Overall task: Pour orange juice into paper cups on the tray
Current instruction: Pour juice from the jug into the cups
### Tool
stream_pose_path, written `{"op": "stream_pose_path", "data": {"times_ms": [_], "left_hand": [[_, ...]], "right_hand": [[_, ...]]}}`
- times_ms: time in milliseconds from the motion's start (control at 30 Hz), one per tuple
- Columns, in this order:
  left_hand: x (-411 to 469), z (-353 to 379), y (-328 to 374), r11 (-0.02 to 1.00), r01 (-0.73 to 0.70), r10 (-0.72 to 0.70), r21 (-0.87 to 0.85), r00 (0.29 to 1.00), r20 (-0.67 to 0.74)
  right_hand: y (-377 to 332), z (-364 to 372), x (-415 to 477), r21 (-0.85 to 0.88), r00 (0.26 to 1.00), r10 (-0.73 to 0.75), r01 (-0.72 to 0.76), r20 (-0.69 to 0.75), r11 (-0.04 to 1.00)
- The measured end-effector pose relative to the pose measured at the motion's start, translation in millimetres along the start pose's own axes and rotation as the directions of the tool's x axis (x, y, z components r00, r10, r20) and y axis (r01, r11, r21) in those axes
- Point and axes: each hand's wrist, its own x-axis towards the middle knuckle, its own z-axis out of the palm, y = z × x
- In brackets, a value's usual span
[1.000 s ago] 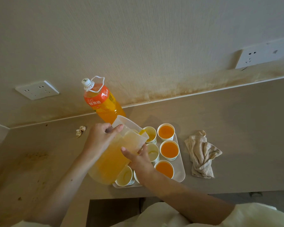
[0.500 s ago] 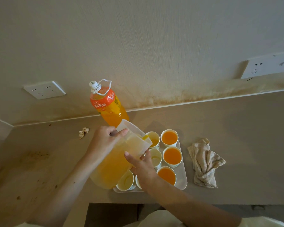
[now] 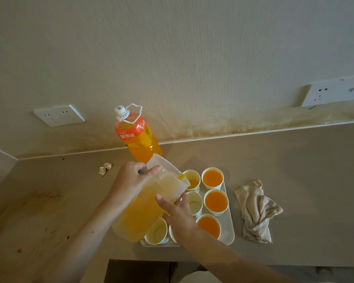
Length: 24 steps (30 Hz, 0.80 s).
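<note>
Item 1. Clear plastic pitcher [image 3: 149, 201], roughly half full of orange juice, held tilted above the left side of the tray with its spout over the back-left cup. A thin run of juice shows at the spout lip.

Item 2. Left hand [image 3: 131, 180]: fingers curled tight round the pitcher's handle, close to the rim.

Item 3. Right hand [image 3: 178, 213]: thumb laid along the pitcher's wall, fingers cupped round its underside near the spout, clamped on the pitcher.

Item 4. White rectangular plastic tray [image 3: 228, 231], flat on the counter [image 3: 294, 180] near the front edge.

Item 5. White paper cups, standing upright on the tray in two columns.
- Right column: three cups [image 3: 212, 177] [image 3: 216, 202] [image 3: 208, 225], all filled with orange juice.
- Back-left cup [image 3: 192, 180]: partly filled.
- Middle-left cup [image 3: 195, 203] and front-left cup [image 3: 156, 231]: pale inside, little or no juice.
- One more cup rim shows beneath the right hand; its contents are hidden.

Item 6. Large orange juice bottle with orange label and white cap [image 3: 139, 139], capped, standing behind the pitcher near the wall.

Item 7. Crumpled beige cloth [image 3: 255, 209], on the counter just right of the tray.

Item 8. Small crumpled scrap [image 3: 104, 169], left of the bottle.

Item 9. Two white wall sockets [image 3: 59, 115] [image 3: 333, 91].
</note>
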Motion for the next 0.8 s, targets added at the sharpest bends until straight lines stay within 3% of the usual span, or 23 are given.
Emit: {"op": "stream_pose_path", "data": {"times_ms": [800], "left_hand": [[0.8, -1.7, 0.9, 1.0, 0.007, -0.007, 0.006, 0.999, 0.034]], "right_hand": [[-4.9, 4.2, -5.8, 0.019, 1.0, 0.006, -0.006, -0.008, 1.0]]}}
